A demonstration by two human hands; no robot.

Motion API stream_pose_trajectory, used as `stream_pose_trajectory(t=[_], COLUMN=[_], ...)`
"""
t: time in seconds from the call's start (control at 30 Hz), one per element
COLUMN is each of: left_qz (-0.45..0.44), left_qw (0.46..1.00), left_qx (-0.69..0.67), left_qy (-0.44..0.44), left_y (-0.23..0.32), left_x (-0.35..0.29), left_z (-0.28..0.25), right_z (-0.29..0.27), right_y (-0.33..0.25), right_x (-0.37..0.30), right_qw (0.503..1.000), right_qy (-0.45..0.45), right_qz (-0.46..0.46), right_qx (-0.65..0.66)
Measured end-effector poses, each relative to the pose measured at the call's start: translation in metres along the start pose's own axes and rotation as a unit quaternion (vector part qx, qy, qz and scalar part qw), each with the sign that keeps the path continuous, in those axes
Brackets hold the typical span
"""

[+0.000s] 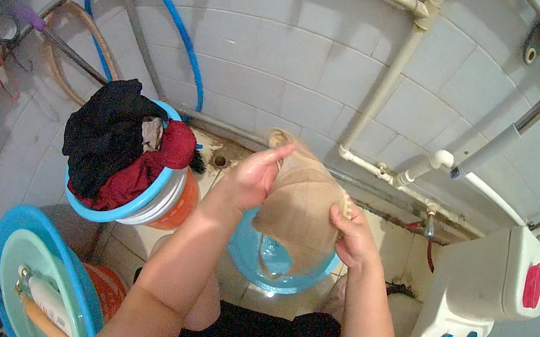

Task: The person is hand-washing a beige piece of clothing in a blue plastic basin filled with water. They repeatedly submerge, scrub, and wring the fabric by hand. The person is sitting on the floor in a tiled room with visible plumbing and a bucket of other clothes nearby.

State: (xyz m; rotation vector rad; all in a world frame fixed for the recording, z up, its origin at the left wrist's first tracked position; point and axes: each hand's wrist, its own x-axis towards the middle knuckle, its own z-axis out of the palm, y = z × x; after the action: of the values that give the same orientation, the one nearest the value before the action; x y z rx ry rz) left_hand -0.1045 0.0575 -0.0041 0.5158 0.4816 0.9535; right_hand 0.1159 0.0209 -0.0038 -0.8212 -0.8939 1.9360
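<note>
A thin beige garment (303, 203), wet-looking and partly see-through, is stretched between my two hands above a light blue basin (240, 264) on the floor. My left hand (254, 179) has its left edge, the fingers largely hidden behind the cloth. My right hand (353, 235) pinches the gathered edge on the other side, thumb in front. From the garment's lower part a narrow strap or loose edge dangles into the basin. What lies in the basin is mostly covered by the cloth.
On the left, a blue-rimmed basin (92, 214) on a bucket holds black clothes (106, 132) and dark red clothes (131, 176). Nearer, stacked basins (10, 231) lean sideways. A white plastic unit with red caps (464, 275) stands right. White pipes (391, 74) run along the tiled wall.
</note>
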Motion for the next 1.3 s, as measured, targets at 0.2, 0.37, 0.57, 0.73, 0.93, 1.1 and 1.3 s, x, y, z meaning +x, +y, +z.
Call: stream_pose_trajectory(t=[0.2,0.37,0.57,0.73,0.93,1.1,1.3], left_qz=[0.052,0.127,0.056,0.081,0.081,0.089,0.057], left_qw=[0.951,0.912,0.819,0.762,0.974,0.979,0.975], left_qx=[0.259,0.389,0.566,0.632,0.204,0.041,0.073], left_qy=[0.161,-0.013,0.077,0.119,0.064,0.177,0.204], left_y=[-0.015,-0.019,-0.014,-0.014,-0.023,-0.044,-0.068], left_x=[-0.005,-0.012,-0.011,-0.011,-0.012,0.005,0.024], left_z=[0.031,0.029,0.032,0.042,0.048,0.057,0.028], right_z=[-0.013,-0.013,-0.03,-0.042,0.002,0.029,0.071], right_y=[-0.009,-0.027,-0.026,-0.008,-0.023,0.009,0.038], right_x=[0.004,-0.003,-0.004,0.008,0.0,-0.005,-0.019], right_qw=[0.995,0.993,0.978,0.928,0.954,0.864,0.658], right_qy=[0.056,0.042,0.089,0.225,0.159,0.229,0.033], right_qz=[-0.079,-0.108,-0.058,-0.187,-0.25,-0.377,-0.436], right_qx=[0.038,-0.005,-0.181,-0.23,0.045,-0.241,-0.613])
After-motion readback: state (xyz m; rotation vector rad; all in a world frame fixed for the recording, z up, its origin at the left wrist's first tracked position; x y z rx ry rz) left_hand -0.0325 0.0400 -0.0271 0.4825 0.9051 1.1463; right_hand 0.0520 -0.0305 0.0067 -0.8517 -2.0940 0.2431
